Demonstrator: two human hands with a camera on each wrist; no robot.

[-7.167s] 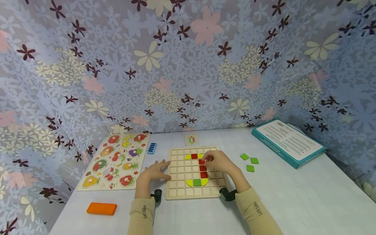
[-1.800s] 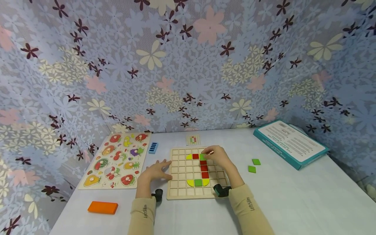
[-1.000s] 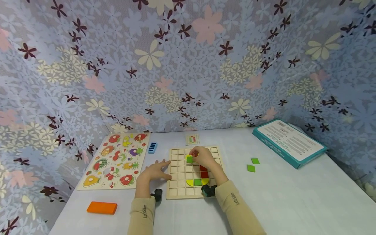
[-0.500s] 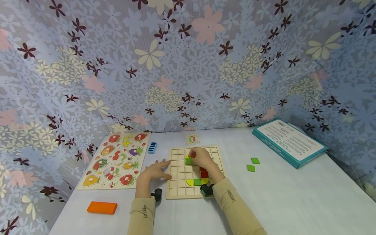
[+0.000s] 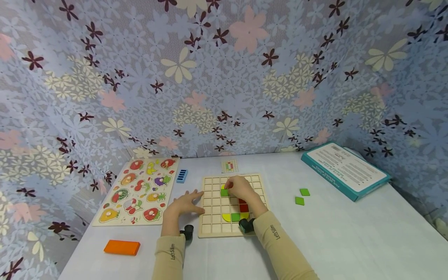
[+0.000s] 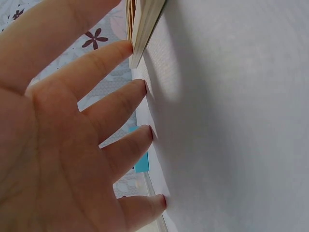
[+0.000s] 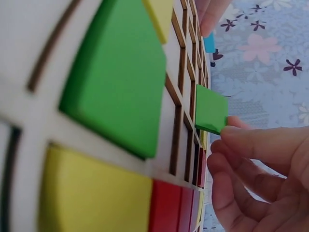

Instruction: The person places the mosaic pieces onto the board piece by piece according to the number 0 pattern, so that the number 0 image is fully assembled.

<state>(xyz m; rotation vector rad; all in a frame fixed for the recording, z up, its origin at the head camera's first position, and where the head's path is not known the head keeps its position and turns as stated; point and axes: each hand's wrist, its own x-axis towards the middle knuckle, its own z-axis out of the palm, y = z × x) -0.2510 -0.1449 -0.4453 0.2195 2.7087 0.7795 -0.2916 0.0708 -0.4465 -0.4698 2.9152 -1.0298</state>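
My right hand (image 5: 239, 188) pinches a green square tile (image 7: 211, 110) between thumb and fingertips. The tile is at a cell of the wooden grid board (image 5: 212, 200), just below a yellow piece in an upper row. Lower on the board lie a yellow quarter-round piece (image 5: 226, 217), another green tile (image 5: 235, 217) and red tiles (image 5: 243, 207). The right hand covers part of the upper pieces in the head view. My left hand (image 5: 184, 204) has its fingers spread, with thumb and a fingertip at the board's left edge; the left wrist view shows its palm.
Two loose green tiles (image 5: 305, 192) lie right of the board. A small pattern card (image 5: 230, 166) lies behind it. A fruit puzzle board (image 5: 136, 192), a blue block (image 5: 182, 176) and an orange block (image 5: 121, 247) are at left. A teal box (image 5: 344, 169) stands at back right.
The right hand has taken one of the three green tiles from the right side and carried it leftward over the board to a cell below the yellow piece. The left hand stays put.
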